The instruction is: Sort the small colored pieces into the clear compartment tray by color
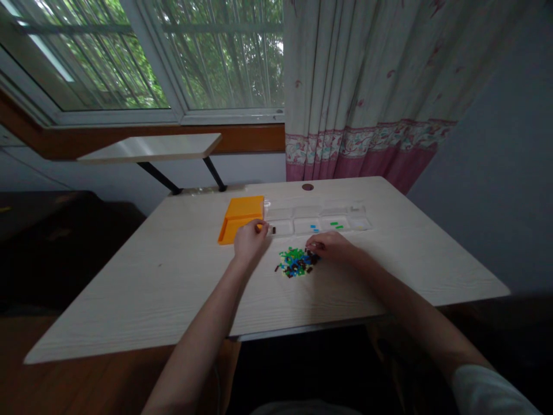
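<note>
A mixed heap of small green, blue, brown and pale plastic pieces [297,263] lies on the table. My right hand [332,246] is at the heap's upper right side, fingers closed in a pinch; small brown pieces lie by the fingertips, but I cannot make out what is gripped. Behind the heap stretches a clear compartment tray [286,226] with its lid raised. A brown piece [273,230] is in its leftmost compartment; blue pieces [313,228] and green pieces [336,225] sit further right. My left hand [250,239] is closed at the tray's left end, its fingertips partly hidden.
An open orange box [242,206] stands left of the tray, partly behind my left hand. The pale wooden table [164,276] has a round cable hole [307,187] near its back edge. A raised shelf [155,147] on black legs is at the back left, below the window.
</note>
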Demonstrator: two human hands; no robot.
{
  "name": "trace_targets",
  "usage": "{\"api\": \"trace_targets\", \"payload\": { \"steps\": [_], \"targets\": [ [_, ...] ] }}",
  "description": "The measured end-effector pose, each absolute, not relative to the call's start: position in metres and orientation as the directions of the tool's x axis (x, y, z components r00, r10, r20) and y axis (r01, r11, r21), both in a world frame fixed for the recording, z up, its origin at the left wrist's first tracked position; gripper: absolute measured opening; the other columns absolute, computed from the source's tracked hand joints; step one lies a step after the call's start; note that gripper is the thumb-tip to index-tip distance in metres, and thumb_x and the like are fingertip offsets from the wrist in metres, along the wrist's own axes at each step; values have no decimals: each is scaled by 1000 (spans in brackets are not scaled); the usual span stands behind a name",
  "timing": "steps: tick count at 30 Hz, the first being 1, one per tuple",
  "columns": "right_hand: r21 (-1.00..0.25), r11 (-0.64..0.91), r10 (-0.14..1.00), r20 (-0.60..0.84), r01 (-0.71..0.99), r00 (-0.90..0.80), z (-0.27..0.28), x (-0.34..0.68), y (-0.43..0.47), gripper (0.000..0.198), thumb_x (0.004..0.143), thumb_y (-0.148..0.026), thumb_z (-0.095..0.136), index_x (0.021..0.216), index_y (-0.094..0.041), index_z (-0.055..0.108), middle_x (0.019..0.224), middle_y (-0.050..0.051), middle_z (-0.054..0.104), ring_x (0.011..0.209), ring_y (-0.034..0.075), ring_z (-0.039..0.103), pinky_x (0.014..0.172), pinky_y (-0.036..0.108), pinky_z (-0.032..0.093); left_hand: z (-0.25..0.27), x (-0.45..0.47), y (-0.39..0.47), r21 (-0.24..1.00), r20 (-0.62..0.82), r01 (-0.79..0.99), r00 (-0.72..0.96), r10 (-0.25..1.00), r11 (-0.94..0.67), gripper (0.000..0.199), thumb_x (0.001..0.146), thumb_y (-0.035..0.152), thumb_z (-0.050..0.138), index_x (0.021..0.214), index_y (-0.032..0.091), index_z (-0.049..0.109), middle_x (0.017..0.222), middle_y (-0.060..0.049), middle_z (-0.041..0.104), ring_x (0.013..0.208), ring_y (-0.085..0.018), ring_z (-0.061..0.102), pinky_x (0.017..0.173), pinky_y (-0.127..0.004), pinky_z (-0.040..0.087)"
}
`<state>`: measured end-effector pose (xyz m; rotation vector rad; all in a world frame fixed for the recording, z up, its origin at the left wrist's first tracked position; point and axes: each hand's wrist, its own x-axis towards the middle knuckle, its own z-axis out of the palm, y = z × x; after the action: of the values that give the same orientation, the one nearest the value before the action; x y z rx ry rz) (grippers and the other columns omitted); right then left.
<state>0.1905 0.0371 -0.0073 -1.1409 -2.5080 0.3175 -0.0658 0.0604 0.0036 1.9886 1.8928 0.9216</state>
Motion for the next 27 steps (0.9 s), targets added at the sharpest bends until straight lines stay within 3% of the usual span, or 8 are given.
{"api": "trace_targets", "payload": {
  "steps": [3,6,11,14,18,27],
  "targets": [
    [-343,623,780,200,703,-593,-2,192,36,17,80,-26,50,88,-23,65,72,0,66,63,11,56,58,20,35,9,-66,59,595,244,774,80,967,-214,30,78,39,47,84,16,65,56,-1,53,52,-12,45,49,-21,26],
    [-352,592,801,154,725,-578,5,198,36,16,77,-25,51,84,-22,65,66,-1,63,58,11,53,55,20,33,14,-67,55,638,138,698,313,940,-326,26,76,33,47,80,14,64,58,0,54,53,-10,45,50,-20,29],
    [-472,538,795,10,698,-606,10,209,35,10,70,-22,56,73,-20,65,58,-3,59,52,8,50,51,19,33,15,-76,53,722,-139,560,693,708,-406,13,67,21,51,69,12,61,61,1,55,56,-8,46,52,-18,34],
    [-567,482,770,-90,668,-632,9,212,35,11,67,-24,58,74,-19,65,59,-3,60,51,8,50,49,18,34,12,-81,54,712,-245,592,714,656,-378,12,65,24,56,66,13,59,57,2,52,53,-8,44,49,-17,32],
    [-607,463,757,-108,646,-644,8,211,36,12,68,-23,58,76,-18,65,60,-3,60,52,7,49,48,18,33,9,-84,55,697,-312,622,710,631,-356,20,63,32,63,68,13,59,58,3,52,54,-8,45,48,-17,31],
    [-657,399,736,-187,640,-651,12,211,38,19,71,-32,60,78,-15,64,63,-1,58,55,8,47,50,19,33,10,-73,51,650,-274,621,730,626,-439,25,63,37,64,64,13,58,58,4,51,54,-7,43,50,-18,30]
  ]
}}
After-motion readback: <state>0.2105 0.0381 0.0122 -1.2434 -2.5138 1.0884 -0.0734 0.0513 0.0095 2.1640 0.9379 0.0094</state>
